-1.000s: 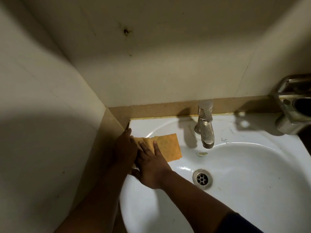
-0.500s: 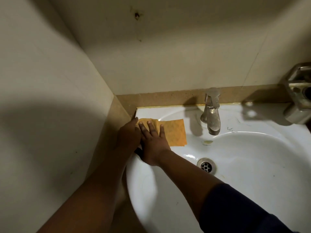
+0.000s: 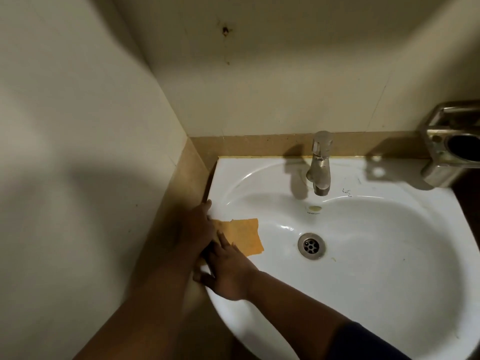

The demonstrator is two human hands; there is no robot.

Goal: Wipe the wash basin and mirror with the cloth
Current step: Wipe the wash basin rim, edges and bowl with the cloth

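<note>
The white wash basin point(image 3: 259, 168) fills the right half of the head view. An orange cloth point(image 3: 245, 236) lies flat on the basin's left side, partly on the rim and partly on the inner slope. My right hand point(image 3: 228, 271) presses flat on the cloth's near left part, fingers spread and pointing to the back. My left hand point(image 3: 197, 227) rests on the left rim, covering the cloth's left edge, fingertips against the basin's edge. No mirror is in view.
A steel faucet point(image 3: 320, 165) stands at the basin's back middle, above the drain point(image 3: 311, 246). A metal holder point(image 3: 452, 146) is fixed on the wall at the right. Tiled walls close in at the left and the back, with a beige ledge point(image 3: 259, 144) between.
Both hands and the cloth have slid from the basin's back left corner toward me along the left rim. The back left corner now lies bare.
</note>
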